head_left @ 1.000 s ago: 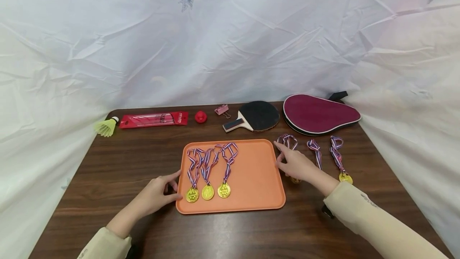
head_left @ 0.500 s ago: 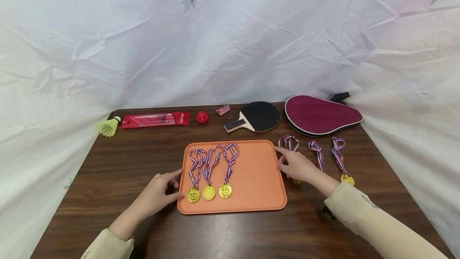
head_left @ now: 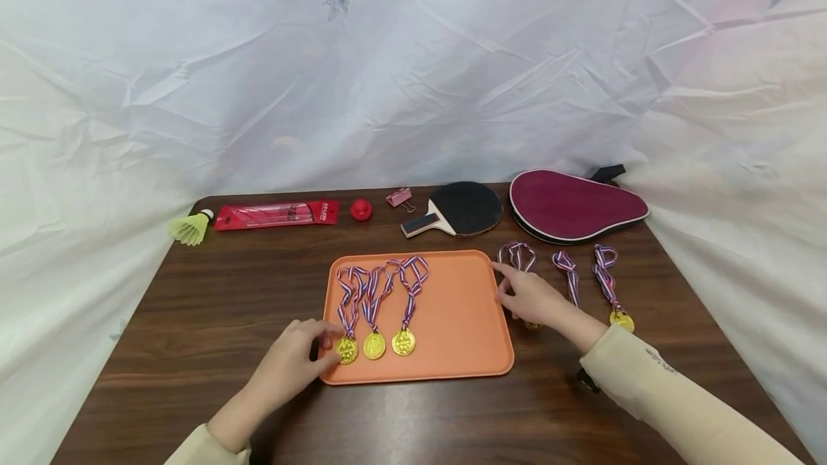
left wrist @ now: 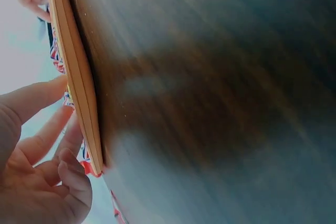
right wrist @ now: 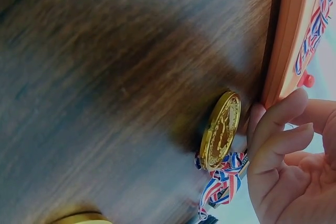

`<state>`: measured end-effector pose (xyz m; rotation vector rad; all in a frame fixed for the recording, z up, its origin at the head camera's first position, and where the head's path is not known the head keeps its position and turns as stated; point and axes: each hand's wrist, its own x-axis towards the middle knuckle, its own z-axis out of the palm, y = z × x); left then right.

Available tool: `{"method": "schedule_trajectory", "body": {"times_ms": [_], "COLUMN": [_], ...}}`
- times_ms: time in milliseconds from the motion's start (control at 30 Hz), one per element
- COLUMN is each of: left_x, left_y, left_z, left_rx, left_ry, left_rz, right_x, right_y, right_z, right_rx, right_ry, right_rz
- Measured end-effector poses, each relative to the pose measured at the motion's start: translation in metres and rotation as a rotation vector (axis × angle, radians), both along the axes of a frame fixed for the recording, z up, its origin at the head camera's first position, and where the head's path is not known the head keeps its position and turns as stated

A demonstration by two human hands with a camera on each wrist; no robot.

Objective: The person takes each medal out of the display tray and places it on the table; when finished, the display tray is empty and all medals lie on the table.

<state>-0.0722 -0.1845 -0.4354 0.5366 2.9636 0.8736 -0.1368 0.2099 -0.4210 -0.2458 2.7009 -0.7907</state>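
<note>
My left hand (head_left: 293,359) reaches over the left edge of the orange tray (head_left: 461,314), thumb and forefinger apart at the near-left gold medal (head_left: 349,351). In the left wrist view, the thumb (left wrist: 39,98) and fingers pass over the tray's rim (left wrist: 79,77). Two more gold medals, the middle one (head_left: 374,345) and the right one (head_left: 403,341), lie beside it on the tray with striped ribbons. My right hand (head_left: 533,298) rests at the tray's right edge, forefinger extended along the rim, other fingers bent. Beneath that hand lies another gold medal (right wrist: 221,132), partly hidden in the head view.
Right of the tray lie more ribboned medals, one a gold medal (head_left: 622,321). Along the table's back stand a shuttlecock (head_left: 191,228), a red packet (head_left: 278,214), a small red object (head_left: 361,209), a pink binder clip (head_left: 400,197), a table tennis bat (head_left: 466,208) and a maroon bat case (head_left: 575,205).
My left hand has left the tray's left edge and moved right over the rim to the near-left medal. The right hand and the tray stay in place.
</note>
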Motion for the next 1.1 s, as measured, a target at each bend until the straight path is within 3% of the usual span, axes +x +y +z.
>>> {"method": "schedule_trajectory", "body": {"times_ms": [133, 400, 567, 767, 1100], "left_x": [-0.0006, -0.0032, -0.0014, -0.0010, -0.0034], "left_y": [0.0048, 0.0102, 0.0098, 0.0103, 0.0072], "left_z": [-0.0001, -0.0004, -0.0002, 0.0010, 0.0032], "left_rx": [-0.052, -0.081, -0.101, -0.126, -0.083], "left_ry": [-0.015, 0.024, 0.009, -0.010, -0.041], "left_rz": [0.040, 0.035, 0.052, 0.060, 0.033], "right_x": [0.0004, -0.0003, -0.0029, -0.0034, -0.0023], "right_y": [0.0027, 0.0095, 0.0080, 0.0048, 0.0042], "right_z": [-0.0008, -0.0035, -0.0036, -0.0040, -0.0018], "right_rx": [-0.004, -0.065, -0.111, -0.088, -0.078], "right_ry": [-0.005, -0.034, -0.036, -0.032, -0.035], "right_rz": [0.001, -0.013, -0.005, -0.002, -0.011]}}
